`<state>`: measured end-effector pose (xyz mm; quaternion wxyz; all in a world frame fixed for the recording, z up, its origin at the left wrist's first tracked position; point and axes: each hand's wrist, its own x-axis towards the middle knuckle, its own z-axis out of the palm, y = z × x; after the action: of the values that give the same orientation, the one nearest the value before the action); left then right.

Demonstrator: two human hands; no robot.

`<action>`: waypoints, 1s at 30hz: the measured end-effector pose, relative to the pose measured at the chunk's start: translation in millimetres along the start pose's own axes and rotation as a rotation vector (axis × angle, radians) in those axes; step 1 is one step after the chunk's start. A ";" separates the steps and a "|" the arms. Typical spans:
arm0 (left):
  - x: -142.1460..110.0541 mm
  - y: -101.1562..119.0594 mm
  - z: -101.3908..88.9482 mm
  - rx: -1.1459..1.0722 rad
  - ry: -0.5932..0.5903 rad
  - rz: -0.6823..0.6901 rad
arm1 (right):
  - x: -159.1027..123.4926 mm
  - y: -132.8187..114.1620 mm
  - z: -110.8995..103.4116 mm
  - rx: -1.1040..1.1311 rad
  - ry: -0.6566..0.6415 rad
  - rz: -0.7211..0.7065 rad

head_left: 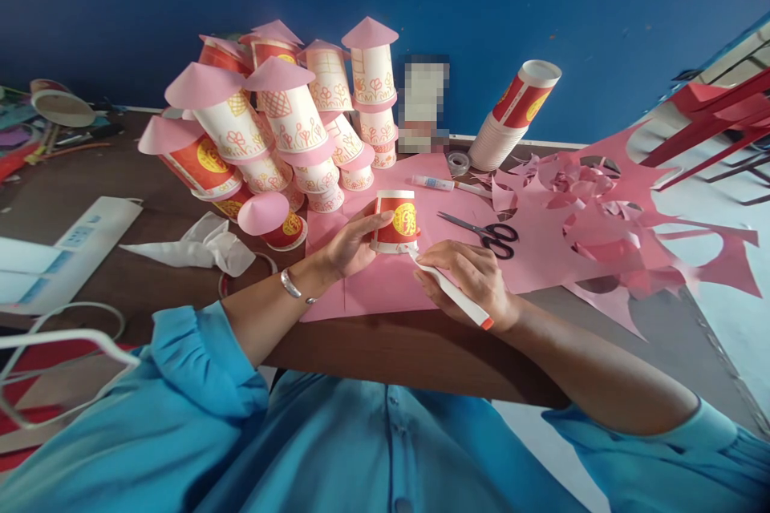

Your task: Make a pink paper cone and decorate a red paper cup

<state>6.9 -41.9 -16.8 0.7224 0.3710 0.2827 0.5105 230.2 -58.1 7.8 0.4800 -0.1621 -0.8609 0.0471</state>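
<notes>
My left hand (354, 242) is wrapped round a red and yellow paper cup (397, 220) that stands upside down on a pink paper sheet (385, 276). My right hand (472, 276) grips a white glue tube (454, 295) with an orange end. The tube's tip touches the cup's rim near the sheet. Black-handled scissors (487, 234) lie just right of the cup.
A pile of cups with pink cone tops (282, 128) stands behind. A leaning stack of plain cups (511, 116), a tape roll (458, 163) and a second glue tube (442, 184) lie at the back. Cut pink paper scraps (601, 224) cover the right side. Crumpled white plastic (204, 244) lies left.
</notes>
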 end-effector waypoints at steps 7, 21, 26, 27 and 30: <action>0.2 -0.4 -0.5 0.003 0.009 0.004 | -1.3 -0.5 0.4 -0.020 -0.028 0.000; -1.4 1.1 1.7 0.030 -0.024 -0.004 | -1.4 0.8 1.1 -0.040 -0.039 0.015; -1.5 1.9 2.3 0.042 -0.034 0.001 | -0.8 1.2 1.2 -0.046 -0.037 0.014; -1.7 2.2 2.7 0.043 -0.036 0.001 | -0.7 1.3 1.2 -0.049 -0.036 0.015; -2.1 2.6 3.5 0.042 -0.042 0.008 | -0.4 1.6 1.6 -0.056 -0.036 0.015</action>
<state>7.6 -44.2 -12.6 0.7182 0.3977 0.2765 0.4995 229.4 -56.5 6.3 0.4592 -0.1809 -0.8692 0.0295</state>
